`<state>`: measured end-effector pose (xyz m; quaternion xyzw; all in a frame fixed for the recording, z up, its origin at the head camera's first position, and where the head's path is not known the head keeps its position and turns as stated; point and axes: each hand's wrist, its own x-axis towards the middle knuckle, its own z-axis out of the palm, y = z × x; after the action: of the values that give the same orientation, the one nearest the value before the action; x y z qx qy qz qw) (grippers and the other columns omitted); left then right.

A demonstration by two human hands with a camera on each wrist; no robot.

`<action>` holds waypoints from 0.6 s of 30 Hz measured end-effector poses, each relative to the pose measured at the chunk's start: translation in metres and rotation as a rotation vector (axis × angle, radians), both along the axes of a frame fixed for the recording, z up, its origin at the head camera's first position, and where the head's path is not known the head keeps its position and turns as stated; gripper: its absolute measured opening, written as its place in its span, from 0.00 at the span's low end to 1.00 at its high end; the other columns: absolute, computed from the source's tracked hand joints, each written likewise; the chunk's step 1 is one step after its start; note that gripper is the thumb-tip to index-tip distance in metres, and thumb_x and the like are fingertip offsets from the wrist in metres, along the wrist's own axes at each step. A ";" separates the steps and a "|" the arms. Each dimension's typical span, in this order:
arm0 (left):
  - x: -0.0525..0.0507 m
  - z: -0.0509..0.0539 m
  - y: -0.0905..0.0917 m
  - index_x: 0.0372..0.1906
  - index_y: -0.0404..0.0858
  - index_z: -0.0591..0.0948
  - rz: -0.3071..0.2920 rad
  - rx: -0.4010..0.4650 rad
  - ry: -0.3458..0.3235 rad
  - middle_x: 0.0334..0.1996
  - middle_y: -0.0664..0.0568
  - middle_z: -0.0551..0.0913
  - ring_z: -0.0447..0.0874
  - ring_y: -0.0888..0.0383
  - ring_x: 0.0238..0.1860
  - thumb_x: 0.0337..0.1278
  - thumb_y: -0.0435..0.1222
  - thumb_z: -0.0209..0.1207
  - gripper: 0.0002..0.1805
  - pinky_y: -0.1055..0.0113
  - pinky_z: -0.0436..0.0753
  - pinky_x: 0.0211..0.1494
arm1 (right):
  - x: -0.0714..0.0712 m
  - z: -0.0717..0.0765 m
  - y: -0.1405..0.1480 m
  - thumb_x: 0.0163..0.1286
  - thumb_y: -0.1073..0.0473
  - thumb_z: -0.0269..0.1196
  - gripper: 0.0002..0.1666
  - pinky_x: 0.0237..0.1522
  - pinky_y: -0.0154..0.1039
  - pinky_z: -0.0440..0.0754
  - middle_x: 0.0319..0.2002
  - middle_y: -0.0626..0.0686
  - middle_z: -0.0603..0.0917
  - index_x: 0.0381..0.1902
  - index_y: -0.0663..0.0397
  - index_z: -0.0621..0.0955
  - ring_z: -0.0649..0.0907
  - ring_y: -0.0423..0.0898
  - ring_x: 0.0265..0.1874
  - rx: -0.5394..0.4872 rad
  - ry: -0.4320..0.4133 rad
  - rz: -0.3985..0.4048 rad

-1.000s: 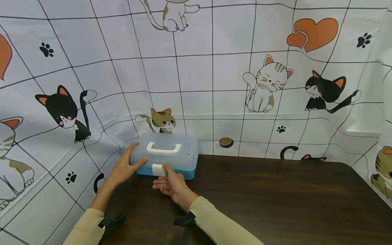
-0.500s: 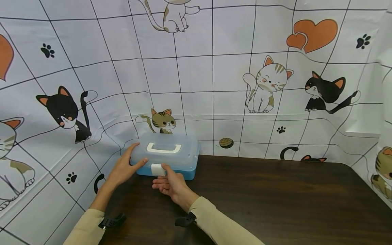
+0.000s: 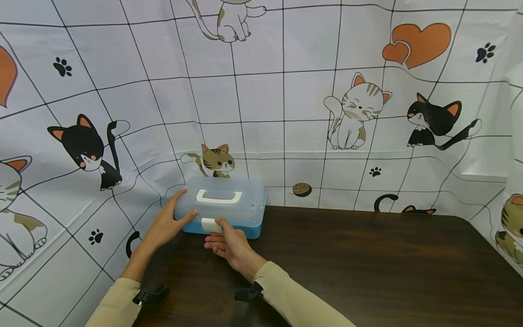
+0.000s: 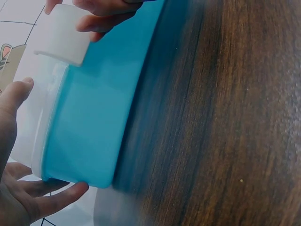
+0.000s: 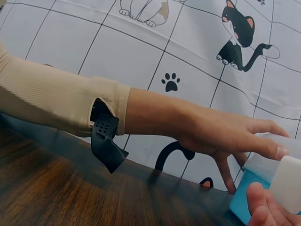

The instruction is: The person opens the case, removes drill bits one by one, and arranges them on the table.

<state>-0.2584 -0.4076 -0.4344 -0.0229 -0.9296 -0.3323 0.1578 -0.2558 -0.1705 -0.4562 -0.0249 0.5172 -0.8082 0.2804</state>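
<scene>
Your blue-based box (image 3: 224, 210) rests on the dark table (image 3: 347, 259), just left of centre in the head view, in almost the same spot as a second ago. Your left hand (image 3: 164, 228) rests on its left end, thumb and fingers spread apart, as before. Your right hand (image 3: 236, 252), at the box's front, pinches the white latch (image 3: 210, 225) between thumb and fingers; compared with the earlier frame, the latch's lower edge sits slightly higher and looks tipped outward. The white handle (image 3: 219, 200) lies folded on top, unmoved
</scene>
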 end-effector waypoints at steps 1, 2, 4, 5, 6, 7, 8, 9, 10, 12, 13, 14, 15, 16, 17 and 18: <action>0.000 0.000 0.000 0.83 0.47 0.52 0.000 0.002 0.003 0.74 0.33 0.60 0.68 0.31 0.66 0.66 0.61 0.61 0.50 0.31 0.71 0.61 | 0.000 0.000 0.000 0.69 0.35 0.65 0.40 0.30 0.32 0.82 0.43 0.65 0.87 0.53 0.70 0.81 0.89 0.47 0.31 -0.003 0.003 0.002; 0.000 0.000 0.000 0.83 0.47 0.52 -0.001 0.002 0.004 0.74 0.33 0.60 0.68 0.31 0.66 0.66 0.61 0.61 0.50 0.31 0.71 0.61 | 0.000 0.001 0.000 0.69 0.35 0.65 0.40 0.30 0.32 0.82 0.44 0.66 0.87 0.53 0.70 0.81 0.89 0.47 0.31 -0.007 0.005 0.003; 0.000 0.000 -0.001 0.83 0.47 0.52 -0.001 0.000 0.006 0.75 0.34 0.60 0.67 0.31 0.66 0.66 0.61 0.61 0.50 0.31 0.70 0.62 | 0.000 0.001 0.000 0.69 0.36 0.65 0.40 0.30 0.32 0.82 0.47 0.67 0.86 0.55 0.71 0.81 0.89 0.47 0.31 -0.018 0.010 0.005; 0.000 0.000 -0.001 0.83 0.47 0.52 0.000 0.001 0.006 0.75 0.34 0.60 0.67 0.31 0.66 0.66 0.61 0.61 0.50 0.31 0.70 0.62 | 0.000 0.001 0.000 0.69 0.36 0.65 0.40 0.30 0.32 0.82 0.47 0.68 0.86 0.55 0.71 0.80 0.89 0.47 0.31 -0.022 0.017 0.006; 0.000 0.000 -0.001 0.83 0.47 0.52 -0.001 0.001 0.007 0.75 0.34 0.60 0.67 0.32 0.66 0.66 0.61 0.61 0.50 0.31 0.70 0.61 | 0.000 0.001 -0.001 0.69 0.36 0.65 0.40 0.30 0.32 0.81 0.47 0.68 0.86 0.55 0.71 0.80 0.89 0.48 0.31 -0.028 0.018 0.005; 0.000 0.000 -0.001 0.83 0.47 0.52 -0.002 0.002 0.007 0.75 0.34 0.60 0.68 0.32 0.66 0.66 0.61 0.61 0.50 0.31 0.71 0.61 | 0.000 0.001 -0.001 0.69 0.36 0.66 0.40 0.30 0.32 0.81 0.47 0.68 0.86 0.55 0.71 0.80 0.88 0.48 0.31 -0.035 0.012 0.004; 0.000 0.000 -0.001 0.83 0.48 0.52 -0.004 0.002 0.007 0.75 0.34 0.60 0.68 0.32 0.66 0.66 0.61 0.61 0.50 0.30 0.71 0.61 | -0.001 0.001 -0.001 0.69 0.37 0.66 0.40 0.30 0.32 0.81 0.46 0.67 0.86 0.56 0.71 0.80 0.88 0.48 0.31 -0.041 0.012 0.004; 0.001 -0.001 -0.001 0.83 0.48 0.52 -0.006 0.003 0.008 0.75 0.34 0.60 0.68 0.31 0.66 0.66 0.61 0.61 0.50 0.30 0.71 0.61 | -0.001 0.000 -0.001 0.69 0.37 0.66 0.40 0.30 0.32 0.81 0.45 0.67 0.86 0.56 0.71 0.80 0.88 0.48 0.31 -0.045 0.012 0.003; 0.001 -0.001 -0.001 0.83 0.48 0.52 -0.006 0.005 0.009 0.75 0.34 0.60 0.68 0.32 0.66 0.65 0.62 0.61 0.50 0.30 0.71 0.61 | -0.001 0.000 -0.001 0.69 0.37 0.66 0.40 0.30 0.32 0.81 0.44 0.66 0.87 0.56 0.71 0.80 0.88 0.47 0.31 -0.049 0.011 0.004; 0.000 -0.002 -0.001 0.83 0.49 0.51 -0.007 0.004 0.009 0.75 0.34 0.60 0.68 0.31 0.66 0.65 0.62 0.61 0.50 0.30 0.72 0.60 | -0.001 -0.001 -0.001 0.68 0.37 0.67 0.40 0.30 0.32 0.81 0.43 0.64 0.87 0.56 0.71 0.80 0.88 0.47 0.31 -0.057 0.009 0.005; 0.000 -0.002 -0.001 0.83 0.49 0.51 -0.008 0.004 0.010 0.75 0.34 0.59 0.68 0.31 0.66 0.65 0.61 0.61 0.50 0.30 0.72 0.60 | -0.001 -0.001 -0.001 0.68 0.37 0.67 0.40 0.31 0.32 0.81 0.42 0.64 0.87 0.56 0.71 0.80 0.88 0.47 0.31 -0.059 0.015 0.007; 0.000 -0.002 0.000 0.83 0.49 0.51 -0.009 0.005 0.010 0.75 0.34 0.59 0.68 0.31 0.66 0.65 0.61 0.61 0.50 0.30 0.72 0.60 | -0.001 -0.001 -0.001 0.68 0.37 0.67 0.40 0.31 0.33 0.81 0.42 0.64 0.87 0.56 0.71 0.80 0.88 0.47 0.31 -0.063 0.017 0.005; 0.000 -0.002 0.000 0.83 0.49 0.51 -0.009 0.005 0.011 0.75 0.35 0.59 0.68 0.31 0.66 0.65 0.61 0.61 0.50 0.30 0.72 0.60 | -0.001 -0.002 -0.001 0.68 0.37 0.67 0.40 0.31 0.33 0.81 0.43 0.64 0.87 0.56 0.70 0.80 0.88 0.47 0.31 -0.066 0.020 0.005; 0.000 -0.002 0.000 0.83 0.50 0.51 -0.009 0.004 0.011 0.75 0.35 0.59 0.68 0.31 0.66 0.65 0.61 0.61 0.50 0.30 0.72 0.60 | -0.001 -0.002 -0.001 0.68 0.37 0.67 0.39 0.31 0.33 0.81 0.43 0.65 0.87 0.56 0.70 0.80 0.88 0.47 0.32 -0.069 0.023 0.005; 0.000 -0.001 0.000 0.83 0.49 0.51 -0.010 0.003 0.012 0.75 0.35 0.59 0.68 0.31 0.66 0.65 0.61 0.61 0.50 0.30 0.71 0.60 | -0.001 -0.002 -0.001 0.69 0.38 0.67 0.39 0.31 0.33 0.81 0.43 0.65 0.87 0.56 0.70 0.80 0.88 0.47 0.32 -0.069 0.028 0.004; 0.000 -0.001 0.000 0.83 0.49 0.51 -0.013 0.003 0.012 0.75 0.35 0.59 0.67 0.31 0.66 0.66 0.61 0.61 0.50 0.30 0.71 0.61 | -0.001 -0.002 -0.001 0.68 0.38 0.67 0.39 0.31 0.33 0.81 0.44 0.65 0.87 0.56 0.70 0.80 0.88 0.47 0.32 -0.072 0.027 0.002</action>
<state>-0.2584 -0.4076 -0.4356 -0.0309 -0.9279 -0.3347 0.1611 -0.2570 -0.1710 -0.4580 -0.0465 0.4913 -0.8257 0.2734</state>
